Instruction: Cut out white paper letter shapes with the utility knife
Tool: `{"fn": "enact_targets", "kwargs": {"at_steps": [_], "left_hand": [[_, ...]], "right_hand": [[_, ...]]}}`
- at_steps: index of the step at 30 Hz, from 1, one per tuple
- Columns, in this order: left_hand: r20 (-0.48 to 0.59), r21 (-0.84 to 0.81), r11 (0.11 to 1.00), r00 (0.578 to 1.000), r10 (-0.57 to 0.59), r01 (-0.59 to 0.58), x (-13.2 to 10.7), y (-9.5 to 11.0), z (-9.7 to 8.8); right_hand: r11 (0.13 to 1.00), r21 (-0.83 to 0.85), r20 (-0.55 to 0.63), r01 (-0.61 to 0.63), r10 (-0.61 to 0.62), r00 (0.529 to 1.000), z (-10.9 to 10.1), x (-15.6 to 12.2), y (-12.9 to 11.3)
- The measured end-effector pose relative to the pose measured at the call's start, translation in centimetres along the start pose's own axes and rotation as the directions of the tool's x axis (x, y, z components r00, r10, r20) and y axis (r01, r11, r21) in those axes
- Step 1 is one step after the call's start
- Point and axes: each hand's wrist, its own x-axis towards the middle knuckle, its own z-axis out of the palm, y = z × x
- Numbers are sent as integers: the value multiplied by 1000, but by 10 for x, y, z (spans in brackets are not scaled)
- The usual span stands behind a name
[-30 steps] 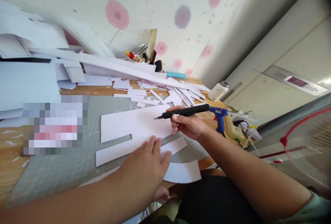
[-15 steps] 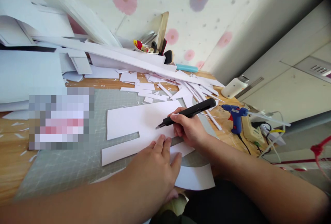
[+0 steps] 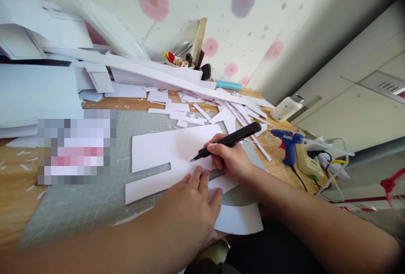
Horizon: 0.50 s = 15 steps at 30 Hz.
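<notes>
A white foam board [image 3: 158,149] with a long narrow slot cut into its left side lies on the grey-green cutting mat [image 3: 91,210]. My left hand [image 3: 191,204] rests on the board's near part, palm down with fingers stretched out. Gripped in my right hand [image 3: 232,160] is a black utility knife [image 3: 240,134], slanting down to the left. Its blade tip is at the board's surface, just above my left fingertips; whether it touches cannot be told. A loose curved white piece [image 3: 242,218] lies under and beside my left wrist.
White offcuts [image 3: 180,107] and strips litter the table's back. Larger white sheets [image 3: 38,92] are stacked at left. A blue glue gun [image 3: 288,145] with its cord, a power strip [image 3: 308,160] and a white bottle [image 3: 287,107] stand at right. One area at left is pixelated.
The knife tip has shifted very slightly toward me over the board. My left hand stays in place on the board, and the whole view has moved a little.
</notes>
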Motion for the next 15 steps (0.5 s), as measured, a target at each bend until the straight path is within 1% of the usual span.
{"fn": "enact_targets", "kwargs": {"at_steps": [5,10,15], "left_hand": [[13,-27,1000,1000,-13,14,2,-2,-2],[-10,-23,1000,1000,-10,10,2,0,1],[39,-17,1000,999,-24,25,1,1,-2]], "right_hand": [[1000,-10,43,13,-13,999,-1,-2,-1],[1000,2,35,18,-18,999,0,-2,0],[1000,19,27,13,-14,1000,0,-1,0]]}}
